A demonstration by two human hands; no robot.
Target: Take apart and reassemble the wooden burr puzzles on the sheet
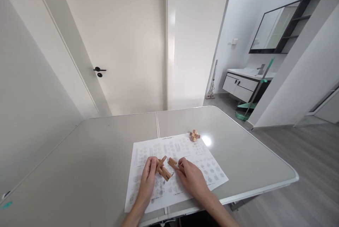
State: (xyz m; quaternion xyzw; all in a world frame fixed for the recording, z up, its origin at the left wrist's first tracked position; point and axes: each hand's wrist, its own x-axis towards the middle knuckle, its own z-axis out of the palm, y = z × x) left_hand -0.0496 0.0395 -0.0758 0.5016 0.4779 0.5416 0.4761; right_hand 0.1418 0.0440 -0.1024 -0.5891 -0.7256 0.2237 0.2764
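At a grey folding table (79, 163), we work with both hands low over a printed sheet (209, 170) of small diagrams that lies under and just past our wrists.

Our left hand (147, 181) is closed narrow, its fingertips pinching the crossed bars (163, 170): two notched wooden sticks, one tilted up and away from the thumb, the other lying flat toward the right hand. Just right of them, nearly touching, is the single bar (173, 163), gripped at its near end by the curled fingers of our right hand (192, 179). We cannot tell from here whether its tip already meets the crossed pair. Beyond the right hand, at the far edge of the sheet, stands a finished wooden knot (194, 135), well apart from both hands.

In our judgement, the work in hand is mating the single bar with the crossed bars, and it goes best with the left hand held firm as an anchor while the right does the moving. The notches are too small to read here, so we would turn the single bar until its cut faces the gap, then slide it in square rather than force it. A light grip near the ends keeps fingers out of the joint, and the diagrams under the hands are there to check against.
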